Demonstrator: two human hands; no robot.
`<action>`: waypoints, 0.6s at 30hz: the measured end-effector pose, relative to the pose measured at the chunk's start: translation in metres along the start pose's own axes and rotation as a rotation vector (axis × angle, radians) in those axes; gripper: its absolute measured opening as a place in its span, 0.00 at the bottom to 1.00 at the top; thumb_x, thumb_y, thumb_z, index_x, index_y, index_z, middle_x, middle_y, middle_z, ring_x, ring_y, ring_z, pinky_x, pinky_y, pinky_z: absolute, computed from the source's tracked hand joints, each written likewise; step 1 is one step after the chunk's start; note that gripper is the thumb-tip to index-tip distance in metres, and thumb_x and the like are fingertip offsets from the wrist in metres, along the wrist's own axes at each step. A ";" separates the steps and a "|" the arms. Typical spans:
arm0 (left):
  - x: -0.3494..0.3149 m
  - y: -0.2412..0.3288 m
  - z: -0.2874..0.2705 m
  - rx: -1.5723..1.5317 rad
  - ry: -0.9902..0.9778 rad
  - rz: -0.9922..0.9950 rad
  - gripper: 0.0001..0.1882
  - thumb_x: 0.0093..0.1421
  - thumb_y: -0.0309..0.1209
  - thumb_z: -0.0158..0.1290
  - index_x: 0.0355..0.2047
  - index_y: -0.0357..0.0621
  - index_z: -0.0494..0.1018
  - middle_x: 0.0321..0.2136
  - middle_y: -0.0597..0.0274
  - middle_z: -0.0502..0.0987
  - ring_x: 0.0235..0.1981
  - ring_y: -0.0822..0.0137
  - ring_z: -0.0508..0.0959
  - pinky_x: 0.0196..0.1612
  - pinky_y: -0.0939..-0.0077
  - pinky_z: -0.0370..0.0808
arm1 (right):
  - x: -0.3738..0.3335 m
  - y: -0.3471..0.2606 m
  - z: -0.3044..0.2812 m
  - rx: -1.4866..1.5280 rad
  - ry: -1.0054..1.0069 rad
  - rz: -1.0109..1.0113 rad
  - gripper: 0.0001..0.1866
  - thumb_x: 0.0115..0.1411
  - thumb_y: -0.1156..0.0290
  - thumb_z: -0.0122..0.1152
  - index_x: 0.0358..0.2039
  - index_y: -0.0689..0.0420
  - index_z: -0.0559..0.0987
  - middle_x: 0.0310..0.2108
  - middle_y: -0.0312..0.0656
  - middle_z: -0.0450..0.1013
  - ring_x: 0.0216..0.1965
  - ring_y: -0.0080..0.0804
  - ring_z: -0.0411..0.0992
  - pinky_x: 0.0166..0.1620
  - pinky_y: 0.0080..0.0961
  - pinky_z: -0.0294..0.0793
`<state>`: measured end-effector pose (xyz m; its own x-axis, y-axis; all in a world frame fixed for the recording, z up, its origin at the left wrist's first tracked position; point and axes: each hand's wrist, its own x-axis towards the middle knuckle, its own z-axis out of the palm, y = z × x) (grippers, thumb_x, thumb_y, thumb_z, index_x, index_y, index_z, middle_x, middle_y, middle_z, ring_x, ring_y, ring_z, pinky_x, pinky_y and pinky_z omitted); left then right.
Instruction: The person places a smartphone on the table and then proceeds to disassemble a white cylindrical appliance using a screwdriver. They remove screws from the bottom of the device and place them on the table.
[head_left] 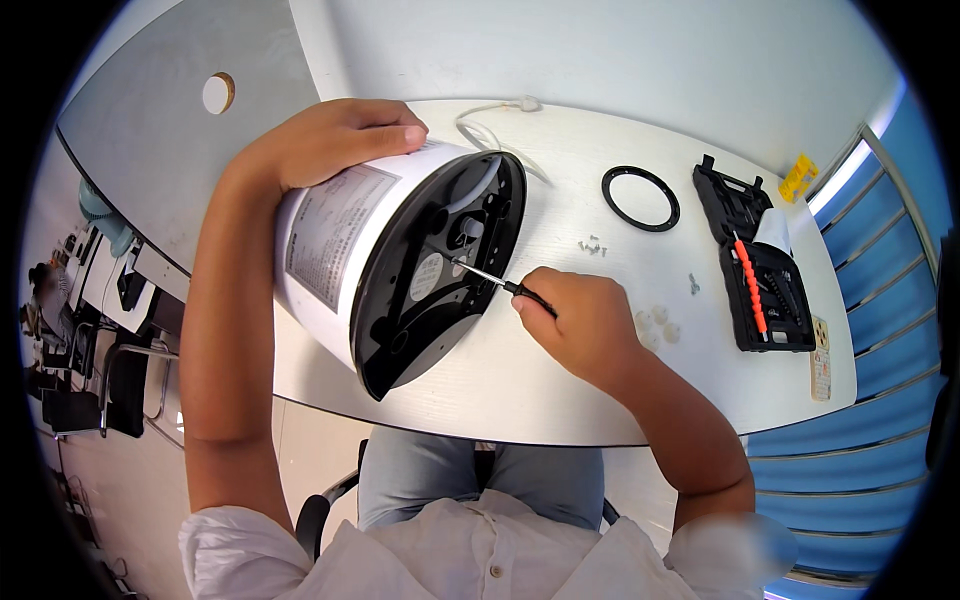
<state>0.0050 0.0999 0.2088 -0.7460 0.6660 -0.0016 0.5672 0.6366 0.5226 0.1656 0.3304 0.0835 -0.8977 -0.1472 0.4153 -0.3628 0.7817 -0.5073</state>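
A white cylindrical appliance (325,240) lies tilted on its side on the table, its black underside (400,300) turned toward the right. My left hand (335,140) is laid over the top of its body and grips it, the fingers partly hidden behind. In my right hand (580,320) is a screwdriver (500,282) with a black handle and a thin metal shaft. Its tip reaches into the recessed middle of the black underside, near a round pale label. Whether the tip sits in a screw is too small to tell.
On the white table (540,390) lie a black ring (641,198), small loose screws (592,245), several round translucent pads (657,327) and an open black tool case (765,290) with an orange flexible shaft (750,287). A pale power cord (485,115) trails behind the appliance. A grey partition (170,130) stands left.
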 end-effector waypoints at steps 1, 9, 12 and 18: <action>0.001 -0.001 0.000 0.010 0.006 -0.004 0.33 0.56 0.57 0.50 0.48 0.41 0.74 0.38 0.54 0.78 0.39 0.65 0.76 0.46 0.75 0.69 | -0.001 0.006 0.005 -0.143 0.087 -0.129 0.10 0.53 0.65 0.64 0.22 0.54 0.73 0.14 0.34 0.68 0.17 0.32 0.68 0.21 0.28 0.64; 0.000 0.006 -0.003 -0.017 -0.043 -0.039 0.33 0.56 0.57 0.50 0.48 0.41 0.74 0.38 0.53 0.78 0.38 0.65 0.76 0.45 0.75 0.69 | 0.003 0.012 0.006 -0.253 0.321 -0.350 0.10 0.49 0.67 0.68 0.23 0.55 0.74 0.21 0.36 0.66 0.22 0.31 0.69 0.24 0.26 0.66; 0.000 0.003 -0.002 -0.027 -0.023 -0.031 0.34 0.55 0.58 0.50 0.48 0.41 0.74 0.37 0.54 0.78 0.38 0.65 0.76 0.45 0.75 0.69 | 0.001 -0.005 -0.006 0.100 0.084 0.032 0.08 0.52 0.69 0.63 0.25 0.59 0.75 0.22 0.40 0.65 0.23 0.37 0.69 0.26 0.31 0.68; -0.001 0.002 -0.003 -0.017 -0.028 -0.034 0.34 0.55 0.58 0.51 0.48 0.41 0.74 0.38 0.54 0.77 0.40 0.65 0.75 0.46 0.75 0.69 | -0.001 -0.005 -0.006 0.064 0.039 0.020 0.08 0.54 0.70 0.61 0.26 0.61 0.75 0.25 0.44 0.66 0.26 0.42 0.69 0.29 0.37 0.70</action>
<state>0.0063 0.0994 0.2124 -0.7544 0.6550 -0.0431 0.5355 0.6521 0.5366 0.1701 0.3303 0.0900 -0.8948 -0.1071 0.4335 -0.3614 0.7439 -0.5622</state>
